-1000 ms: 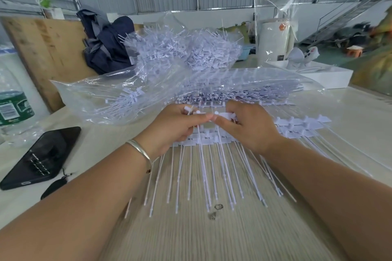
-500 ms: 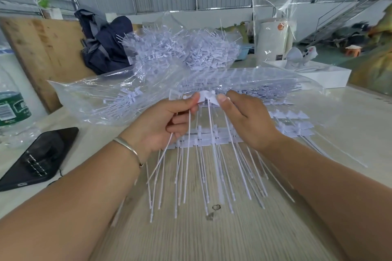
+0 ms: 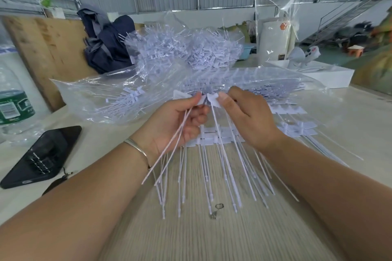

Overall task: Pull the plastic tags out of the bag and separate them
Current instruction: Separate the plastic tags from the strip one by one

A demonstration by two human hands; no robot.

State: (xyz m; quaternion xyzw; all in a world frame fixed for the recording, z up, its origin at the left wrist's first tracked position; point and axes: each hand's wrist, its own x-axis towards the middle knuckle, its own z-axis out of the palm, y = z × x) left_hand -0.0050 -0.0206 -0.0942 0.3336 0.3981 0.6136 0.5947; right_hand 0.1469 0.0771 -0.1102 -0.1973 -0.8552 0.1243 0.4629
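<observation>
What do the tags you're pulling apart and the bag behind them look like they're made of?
Tags: white, matte, seemingly moulded plastic; thin stems bend under the left hand and right hand. Bag: clear, glossy film, likely polythene; it crinkles and glints.

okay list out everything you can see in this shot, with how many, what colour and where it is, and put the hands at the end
plastic tags: many, white, joined strips lying on the table in front of the hands; a few held up.
clear bag: one, transparent, lying behind the hands, tags inside.
heap of tags: one pile, white, in clear plastic behind the bag.
table: one, pale wood grain.
phone: one, black, table left.
water bottle: one, clear with green label, far left.
dark bag: one, navy, back left.
wooden board: one, brown, leaning back left.
white box: one, back right.
bracelet: one, silver, left wrist.
left hand: pinches tags by their heads.
right hand: pinches a tag head.
</observation>
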